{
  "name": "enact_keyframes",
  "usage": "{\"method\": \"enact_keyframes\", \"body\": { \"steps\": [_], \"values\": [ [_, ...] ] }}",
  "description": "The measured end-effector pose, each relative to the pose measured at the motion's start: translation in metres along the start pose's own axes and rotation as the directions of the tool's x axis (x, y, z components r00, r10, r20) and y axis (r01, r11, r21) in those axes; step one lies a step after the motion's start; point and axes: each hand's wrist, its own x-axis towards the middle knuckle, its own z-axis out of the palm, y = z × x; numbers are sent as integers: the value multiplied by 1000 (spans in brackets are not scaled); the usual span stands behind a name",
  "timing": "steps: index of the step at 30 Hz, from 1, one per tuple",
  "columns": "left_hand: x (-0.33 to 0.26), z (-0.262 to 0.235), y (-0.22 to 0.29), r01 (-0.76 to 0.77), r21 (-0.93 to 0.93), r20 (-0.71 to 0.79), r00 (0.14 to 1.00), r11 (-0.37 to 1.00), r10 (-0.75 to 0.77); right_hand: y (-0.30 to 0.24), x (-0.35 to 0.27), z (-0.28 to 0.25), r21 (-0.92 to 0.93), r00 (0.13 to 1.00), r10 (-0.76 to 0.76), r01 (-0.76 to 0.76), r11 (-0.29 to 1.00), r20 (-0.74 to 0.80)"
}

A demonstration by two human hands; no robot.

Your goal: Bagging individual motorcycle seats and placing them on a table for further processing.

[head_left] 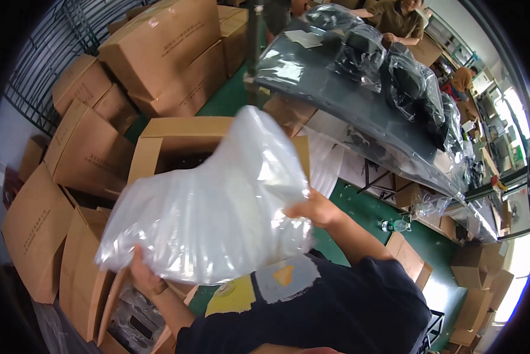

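A: Head view, the only one on file. Where is the handled item?

B: The translucent plastic sheeting (218, 206) is held up in front of the wearer's dark T-shirt (359, 295), overlapping the near side of an open cardboard carton (185, 127) in the picture. Whether it is a bag or loose layers, I cannot tell.

A: State of the fingers?

B: Left hand (142, 274): closed at the lower left edge, thumb on the near face, remaining fingers hidden behind. Right hand (318, 209): closed at the right edge, thumb likewise in front.

A: Reason for that hold?

B: In my judgement, gripping opposite sides keeps limp material spread; the upper part rises in a peak that neither hand touches.

A: Surroundings?

B: The carton's flaps stand open, giving access from above; its dark contents are unidentifiable. Large cardboard boxes (159, 50) are stacked beyond it, probably to save floor space. On the dark tabletop (359, 112), film-wrapped black articles (409, 88) form a row along the far side; the film presumably guards their surfaces. A co-worker (397, 23) is behind them. A clear bottle (396, 226) lies on the green floor (421, 253).
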Motion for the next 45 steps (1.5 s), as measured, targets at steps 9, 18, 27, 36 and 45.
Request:
{"method": "enact_keyframes", "body": {
  "steps": [9, 18, 27, 36, 45],
  "values": [
    [-32, 317, -164, 34, 239, 450, 882, 971, -141, -22, -164, -211, 105, 874, -37, 101, 989, -484],
    [19, 500, -196, -215, 212, 627, 778, 953, 37, -35, -152, -275, 32, 592, -226, 393, 919, -773],
    [150, 547, -236, -459, 99, 426, 821, 883, 380, -57, 52, -388, 223, 713, -84, 325, 919, -696],
    [256, 544, -296, -404, 626, 358, 909, 667, 215, -41, 114, -410, 300, 714, 77, 191, 935, -696],
    [311, 647, -282, -614, 426, 638, 725, 665, 260, -35, 137, -387, 346, 719, 35, 290, 892, -694]
  ]
}}
